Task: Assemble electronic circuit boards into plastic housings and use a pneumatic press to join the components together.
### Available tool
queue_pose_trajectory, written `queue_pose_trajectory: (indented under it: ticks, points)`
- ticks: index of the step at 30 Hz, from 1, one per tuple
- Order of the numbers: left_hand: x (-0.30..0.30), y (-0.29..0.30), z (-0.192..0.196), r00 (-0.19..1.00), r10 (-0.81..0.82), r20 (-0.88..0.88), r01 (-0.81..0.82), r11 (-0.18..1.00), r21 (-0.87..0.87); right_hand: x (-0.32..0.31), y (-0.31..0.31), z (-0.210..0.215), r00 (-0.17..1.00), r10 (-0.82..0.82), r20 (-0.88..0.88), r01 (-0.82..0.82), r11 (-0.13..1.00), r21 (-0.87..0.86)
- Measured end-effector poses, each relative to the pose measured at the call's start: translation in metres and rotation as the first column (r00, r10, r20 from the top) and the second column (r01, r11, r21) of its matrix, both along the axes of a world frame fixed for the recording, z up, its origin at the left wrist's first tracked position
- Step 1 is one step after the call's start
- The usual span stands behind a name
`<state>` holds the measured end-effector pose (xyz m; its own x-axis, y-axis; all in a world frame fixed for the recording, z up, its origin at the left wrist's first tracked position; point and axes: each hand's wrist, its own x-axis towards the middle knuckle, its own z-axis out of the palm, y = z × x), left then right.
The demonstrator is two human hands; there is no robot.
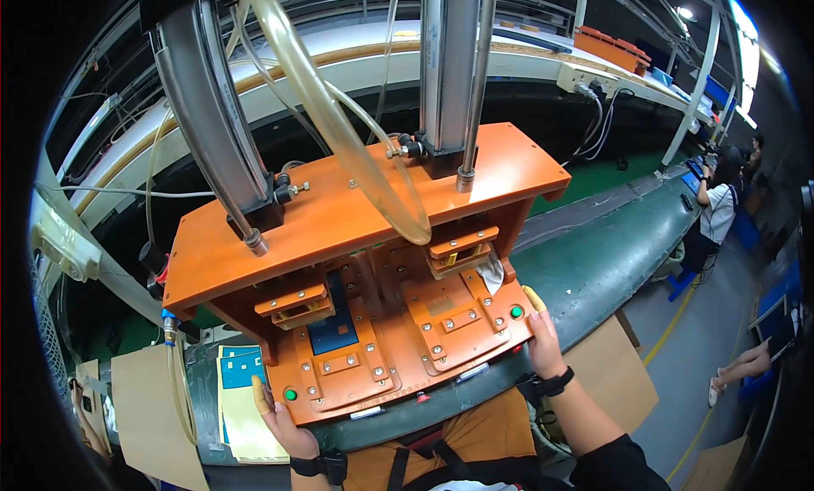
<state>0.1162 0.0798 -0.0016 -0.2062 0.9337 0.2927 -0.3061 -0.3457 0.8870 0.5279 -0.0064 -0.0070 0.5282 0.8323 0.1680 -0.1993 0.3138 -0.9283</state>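
Two hands rest at the near corners of an orange press fixture (365, 237), one on each side and well apart from each other. The left hand (284, 423) lies against the fixture's front left corner, fingers loosely open, its yellow-capped thumb (261, 395) pointing up just beside a green button (291, 394). The right hand (543, 338) touches the front right corner in the same way, open and gripping nothing, with its yellow-capped finger (534, 298) raised just beside a second green button (515, 311). Each wrist carries a black band.

Between the hands the fixture's sloped base holds two nests side by side. The left nest has a dark blue board (337, 326) lying in it; the right nest shows a bare orange plate (445, 309), with a pale piece (492, 275) tucked under the upper block there. Above, a broad orange top plate carries two upright metal cylinders (449, 67) and a looping clear hose (339, 126).

The fixture stands on a dark green desk (593, 253) that curves away to the right. On the desk to the left of the left hand lies a stack of yellow and blue sheets (242, 406), and brown cardboard pieces (144, 406) lie farther left. Far off to the right another person (719, 207) sits at the same line.
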Motion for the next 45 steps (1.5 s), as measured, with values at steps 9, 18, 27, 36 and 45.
queue_pose_trajectory:
  ticks: [9, 18, 27, 36, 45]
  points:
    - [0.010, -0.005, 0.012, 0.991, -0.009, 0.137, 0.007, 1.000, 0.020, -0.014, 0.013, -0.003, 0.982, -0.180, 0.056, 0.167, 0.969, 0.182]
    - [0.005, 0.001, 0.000, 0.998, 0.055, 0.008, -0.055, 0.998, 0.031, -0.009, 0.011, -0.008, 0.985, -0.167, 0.052, 0.157, 0.976, 0.152]
    - [0.008, -0.001, 0.004, 0.992, 0.107, -0.060, -0.110, 0.992, -0.055, -0.005, 0.006, -0.007, 0.998, -0.070, 0.006, 0.069, 0.989, 0.128]
    - [0.004, -0.008, 0.031, 0.996, 0.029, -0.089, -0.026, 0.999, 0.030, 0.000, 0.005, -0.008, 1.000, 0.001, 0.005, -0.002, 0.996, 0.087]
    - [0.004, 0.000, 0.006, 1.000, -0.020, -0.010, 0.021, 0.996, 0.089, 0.004, 0.003, -0.010, 0.994, 0.105, 0.011, -0.105, 0.992, 0.071]
